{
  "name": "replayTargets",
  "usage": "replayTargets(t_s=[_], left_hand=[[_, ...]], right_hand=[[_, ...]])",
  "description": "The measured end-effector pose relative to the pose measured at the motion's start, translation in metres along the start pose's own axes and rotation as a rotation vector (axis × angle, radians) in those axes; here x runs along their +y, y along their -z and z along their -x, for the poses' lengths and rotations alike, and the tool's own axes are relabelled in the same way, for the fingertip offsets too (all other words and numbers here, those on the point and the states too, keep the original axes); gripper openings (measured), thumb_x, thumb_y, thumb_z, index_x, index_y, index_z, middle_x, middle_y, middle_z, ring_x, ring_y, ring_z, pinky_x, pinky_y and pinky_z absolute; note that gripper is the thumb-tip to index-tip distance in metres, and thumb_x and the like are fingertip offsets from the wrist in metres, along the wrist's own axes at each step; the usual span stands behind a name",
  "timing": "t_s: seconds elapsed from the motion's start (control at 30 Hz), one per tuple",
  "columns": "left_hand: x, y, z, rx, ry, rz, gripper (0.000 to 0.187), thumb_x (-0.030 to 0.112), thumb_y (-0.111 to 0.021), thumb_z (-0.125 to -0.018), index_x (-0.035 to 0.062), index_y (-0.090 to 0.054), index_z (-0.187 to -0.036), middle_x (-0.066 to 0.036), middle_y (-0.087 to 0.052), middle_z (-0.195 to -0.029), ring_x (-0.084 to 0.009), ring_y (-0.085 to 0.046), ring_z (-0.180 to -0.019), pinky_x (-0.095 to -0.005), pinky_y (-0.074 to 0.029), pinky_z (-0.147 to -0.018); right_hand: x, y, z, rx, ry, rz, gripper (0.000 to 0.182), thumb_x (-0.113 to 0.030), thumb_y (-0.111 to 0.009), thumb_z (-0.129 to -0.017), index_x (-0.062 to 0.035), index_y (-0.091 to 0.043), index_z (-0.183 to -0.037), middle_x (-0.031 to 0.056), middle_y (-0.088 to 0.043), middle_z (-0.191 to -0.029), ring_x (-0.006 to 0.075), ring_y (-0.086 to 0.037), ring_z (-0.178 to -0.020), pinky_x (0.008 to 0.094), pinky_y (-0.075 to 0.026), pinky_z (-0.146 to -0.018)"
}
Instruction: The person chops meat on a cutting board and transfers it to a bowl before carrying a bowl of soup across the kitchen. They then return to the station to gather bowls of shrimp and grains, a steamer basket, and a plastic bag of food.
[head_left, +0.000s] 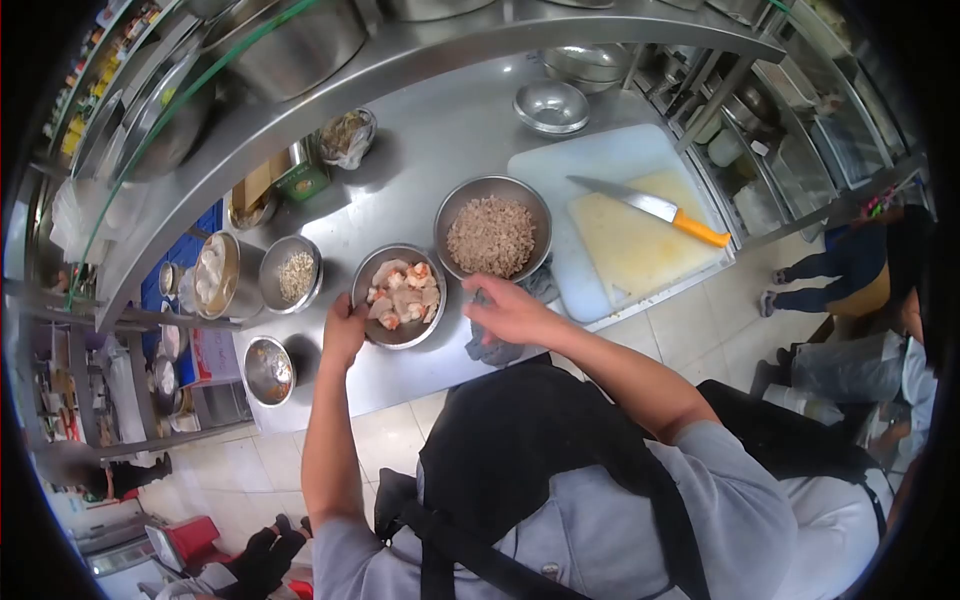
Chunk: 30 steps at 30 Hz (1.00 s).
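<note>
My left hand (345,332) grips the left rim of a steel bowl (437,327) holding pinkish-white, orange-tinged pieces that look like shrimp (405,295). Just right of that bowl, my right hand (508,312) is empty, fingers apart, close to the lower rim of a second steel bowl (546,215). Crumbly brown minced food, possibly meat, (492,236) fills this second bowl. A dark grey cloth (490,346) lies partly under my right hand and is partly hidden by it.
An orange-handled knife (650,207) lies on stacked cutting boards (545,160) at right. Left stand a bowl of pale chopped bits (291,275), a smeared bowl (268,370) and a pot (232,290). A metal shelf (430,45) spans the back. Other people (850,265) stand nearby.
</note>
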<state>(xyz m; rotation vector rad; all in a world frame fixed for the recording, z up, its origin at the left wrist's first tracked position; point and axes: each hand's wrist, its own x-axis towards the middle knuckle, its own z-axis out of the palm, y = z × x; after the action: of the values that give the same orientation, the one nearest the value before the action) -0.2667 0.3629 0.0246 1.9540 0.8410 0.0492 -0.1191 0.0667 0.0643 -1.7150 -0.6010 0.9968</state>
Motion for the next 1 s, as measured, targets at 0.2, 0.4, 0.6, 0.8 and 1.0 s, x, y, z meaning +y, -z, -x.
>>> replayTargets(t_s=[0.2,0.4,0.6,0.8,1.0], left_hand=[[0.082,0.006,0.025,0.049,-0.170,0.017,0.025,0.009,-0.054,-0.096,-0.0037,-0.062,-0.115,-0.011,-0.069,-0.101,-0.0154,-0.063,-0.090,-0.0322,-0.051,-0.080],[0.160,-0.075,-0.026,-0.086,-0.409,-0.328,0.035,0.014,-0.055,-0.095,-0.0063,-0.059,-0.123,-0.030,-0.066,-0.118,-0.0489,-0.066,-0.104,-0.0534,-0.054,-0.091],[0.124,-0.093,-0.020,0.235,-0.463,-0.441,0.042,0.027,-0.055,-0.100,-0.0010,-0.056,-0.131,-0.028,-0.067,-0.120,-0.0446,-0.066,-0.110,-0.0514,-0.053,-0.094],[-0.051,0.043,-0.031,0.948,0.066,0.179,0.058,0.031,-0.066,-0.098,-0.0023,-0.046,-0.141,-0.024,-0.063,-0.114,-0.0347,-0.066,-0.098,-0.0420,-0.053,-0.088],[-0.074,0.084,-0.078,0.479,0.288,0.869,0.040,0.014,-0.063,-0.090,-0.0006,-0.056,-0.126,-0.015,-0.064,-0.102,-0.0217,-0.062,-0.070,-0.0352,-0.057,-0.052]], right_hand=[[-0.014,0.006,-0.032,0.396,0.315,0.195,0.064,-0.028,-0.057,-0.101,0.0025,-0.036,-0.153,0.0297,-0.059,-0.134,0.0379,-0.064,-0.122,0.0417,-0.051,-0.103],[-0.033,0.093,-0.025,0.491,0.089,0.603,0.068,-0.031,-0.053,-0.099,0.0000,-0.030,-0.156,0.0352,-0.064,-0.122,0.0502,-0.066,-0.109,0.0541,-0.053,-0.093],[0.054,0.110,-0.051,0.615,0.349,0.765,0.065,-0.034,-0.050,-0.102,-0.0044,-0.033,-0.156,0.0319,-0.064,-0.124,0.0424,-0.071,-0.099,0.0511,-0.058,-0.078],[0.042,0.114,-0.035,0.445,-0.150,-0.184,0.060,-0.040,-0.051,-0.102,-0.0057,-0.042,-0.151,0.0172,-0.063,-0.127,0.0266,-0.070,-0.096,0.0351,-0.061,-0.054],[0.030,0.113,-0.040,0.445,-0.212,-0.270,0.046,-0.034,-0.048,-0.103,-0.0009,-0.052,-0.135,0.0171,-0.066,-0.115,0.0267,-0.069,-0.089,0.0382,-0.060,-0.058]])
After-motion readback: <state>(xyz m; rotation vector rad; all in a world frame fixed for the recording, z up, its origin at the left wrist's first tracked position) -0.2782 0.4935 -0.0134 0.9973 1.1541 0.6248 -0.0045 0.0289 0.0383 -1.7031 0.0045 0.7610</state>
